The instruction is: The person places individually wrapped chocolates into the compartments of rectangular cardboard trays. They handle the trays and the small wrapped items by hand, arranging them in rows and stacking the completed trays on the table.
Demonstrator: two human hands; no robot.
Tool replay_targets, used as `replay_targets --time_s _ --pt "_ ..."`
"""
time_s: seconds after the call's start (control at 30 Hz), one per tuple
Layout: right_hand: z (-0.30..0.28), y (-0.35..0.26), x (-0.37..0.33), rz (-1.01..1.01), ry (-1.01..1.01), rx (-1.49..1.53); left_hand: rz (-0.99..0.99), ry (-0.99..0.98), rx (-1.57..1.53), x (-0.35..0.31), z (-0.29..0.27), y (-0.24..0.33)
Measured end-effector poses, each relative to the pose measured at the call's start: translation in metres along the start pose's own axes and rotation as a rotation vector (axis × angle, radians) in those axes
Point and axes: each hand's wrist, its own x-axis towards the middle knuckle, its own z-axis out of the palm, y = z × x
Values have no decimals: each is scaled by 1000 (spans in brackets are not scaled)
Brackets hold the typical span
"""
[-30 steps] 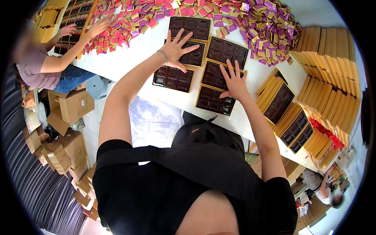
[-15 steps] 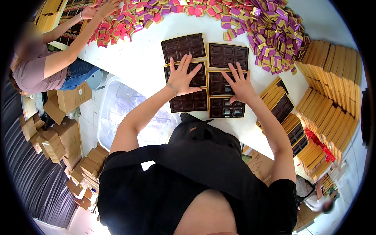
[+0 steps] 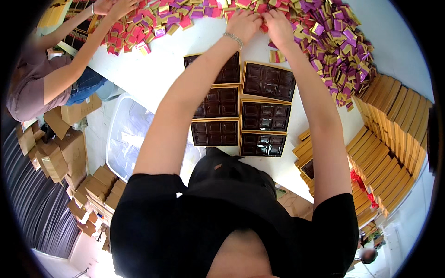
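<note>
My left hand (image 3: pixel 244 25), with a chain bracelet at its wrist, reaches into the near edge of a heap of small wrapped squares (image 3: pixel 343 46) in red, purple and gold. Close beside it, my right hand (image 3: pixel 279 30) bends over the same heap. Both hands have curled fingers; the tips and anything in them are hidden. Under my forearms, several dark brown compartment trays (image 3: pixel 269 81) with gold edges lie in two columns on the white table (image 3: pixel 162 60). Their compartments look bare. My left forearm covers part of the left column.
Stacks of gold-edged boxes (image 3: pixel 398 106) line the right side, with a red strip (image 3: pixel 364 187) among them. A clear plastic bin (image 3: pixel 111 134) stands left of my body. At far left a co-worker (image 3: pixel 60 83) reaches to the heap; cardboard boxes (image 3: pixel 76 153) lie behind.
Both my hands have left the trays and moved forward to the heap, drawing closer together. Their spread fingers have curled. The trays sit lower in view, and the upper right one looks more tilted.
</note>
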Motion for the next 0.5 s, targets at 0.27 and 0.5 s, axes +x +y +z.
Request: replay_targets --time_s 0.27,0.5 --pt "-67 -45 -121 843 286 750 -67 -378 -670 -40 -67 36" --pt "-44 -79 -171 1080 227 1024 181 -138 -603 -61 -62 73"
